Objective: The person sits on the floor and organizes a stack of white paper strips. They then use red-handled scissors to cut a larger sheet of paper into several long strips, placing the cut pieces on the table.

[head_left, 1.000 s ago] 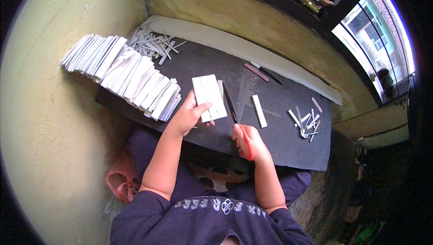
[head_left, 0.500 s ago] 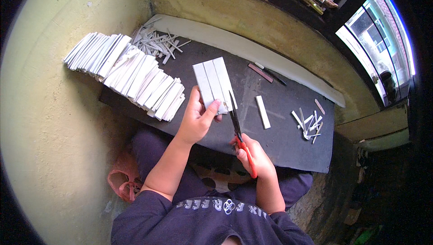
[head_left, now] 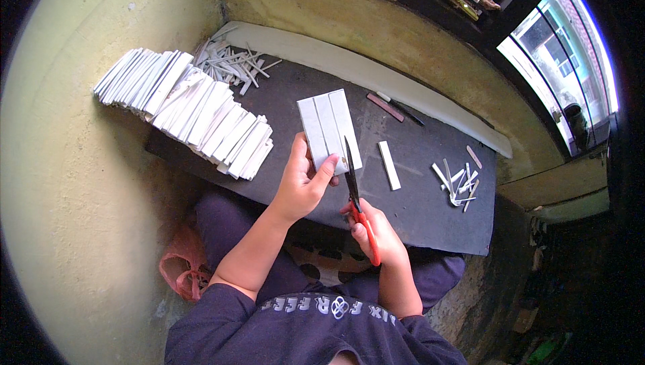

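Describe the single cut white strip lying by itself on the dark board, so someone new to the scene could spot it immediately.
Start at the dark board across the person's lap. Just to the right of the white card in the left hand and the red-handled scissors in the right hand, one white strip lies flat. Unlike the scrap pile further right, it lies alone, whole and longer.

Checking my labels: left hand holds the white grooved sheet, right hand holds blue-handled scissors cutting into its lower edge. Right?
Not quite: the scissors have red handles, not blue, as the head view shows. The rest stands: the left hand holds the white grooved sheet, and the right hand works the scissors at its lower edge.
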Tool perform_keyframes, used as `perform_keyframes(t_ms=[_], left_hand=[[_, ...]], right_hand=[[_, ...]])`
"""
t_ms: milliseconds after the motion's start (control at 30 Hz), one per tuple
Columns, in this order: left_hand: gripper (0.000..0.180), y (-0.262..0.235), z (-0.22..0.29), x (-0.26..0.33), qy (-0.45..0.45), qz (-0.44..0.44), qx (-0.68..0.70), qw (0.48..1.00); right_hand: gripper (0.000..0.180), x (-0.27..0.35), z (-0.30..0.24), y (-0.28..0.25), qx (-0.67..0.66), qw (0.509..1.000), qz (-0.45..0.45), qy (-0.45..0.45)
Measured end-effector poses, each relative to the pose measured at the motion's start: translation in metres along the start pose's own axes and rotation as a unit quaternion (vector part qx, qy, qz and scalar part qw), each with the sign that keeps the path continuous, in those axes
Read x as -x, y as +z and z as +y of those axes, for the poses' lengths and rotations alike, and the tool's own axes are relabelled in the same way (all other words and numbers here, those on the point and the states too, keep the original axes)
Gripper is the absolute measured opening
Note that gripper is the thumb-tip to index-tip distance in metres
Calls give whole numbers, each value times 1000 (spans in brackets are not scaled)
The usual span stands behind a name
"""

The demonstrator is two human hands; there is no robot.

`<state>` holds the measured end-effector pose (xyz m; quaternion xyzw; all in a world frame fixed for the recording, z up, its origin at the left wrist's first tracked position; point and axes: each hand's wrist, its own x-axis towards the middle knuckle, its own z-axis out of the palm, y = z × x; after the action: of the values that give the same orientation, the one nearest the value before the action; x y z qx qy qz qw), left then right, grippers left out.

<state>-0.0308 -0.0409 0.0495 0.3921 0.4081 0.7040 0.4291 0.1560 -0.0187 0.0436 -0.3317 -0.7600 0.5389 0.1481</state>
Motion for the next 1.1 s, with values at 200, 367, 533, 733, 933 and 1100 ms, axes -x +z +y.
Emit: perform_keyframes(t_ms=[200, 367, 533, 733, 933, 1100], left_hand=[[31, 3, 0, 1, 5, 15, -14, 1000], [30, 1, -1, 0, 15, 9, -23, 1000], [30, 1, -2, -1, 21, 14, -21, 999], [31, 1, -1, -2, 20, 15, -18, 1000], [29, -1, -3, -4, 17, 17, -16, 1000], [28, -7, -5, -6, 17, 1, -22, 1000]], right_hand=[[59, 1, -3, 0, -2, 1000, 0, 6], [46, 0, -1, 2, -5, 1000, 10, 12], [40, -3, -2, 6, 6, 999, 32, 25], [37, -6, 1, 7, -12, 999, 44, 15], [41, -10, 2, 10, -31, 998, 59, 18], [43, -13, 11, 12, -29, 997, 70, 25]])
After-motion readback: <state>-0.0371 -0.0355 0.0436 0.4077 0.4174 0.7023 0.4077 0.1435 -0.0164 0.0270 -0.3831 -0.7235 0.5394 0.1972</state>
